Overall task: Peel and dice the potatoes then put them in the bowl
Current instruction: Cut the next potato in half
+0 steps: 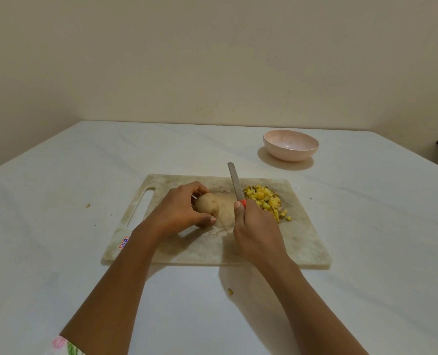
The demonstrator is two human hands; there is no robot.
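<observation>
Left hand [179, 211] curled around a potato [207, 204] on the cutting board [302, 242], right hand [256, 226] gripping a knife [234, 184], diced potato [269, 199] beside it

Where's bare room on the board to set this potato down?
On the board: the near right corner below the dice, and the far strip between slot and knife. Crowded mid-board: left hand, potato, right hand, knife.

- You've got open table [187, 155] between the cutting board [302, 239] and the bowl [291, 144] at far right.
- The potato [207, 204], knife [234, 183] and diced pile [266, 201] crowd the board's middle and right.
- The board's near edge is passable.
</observation>
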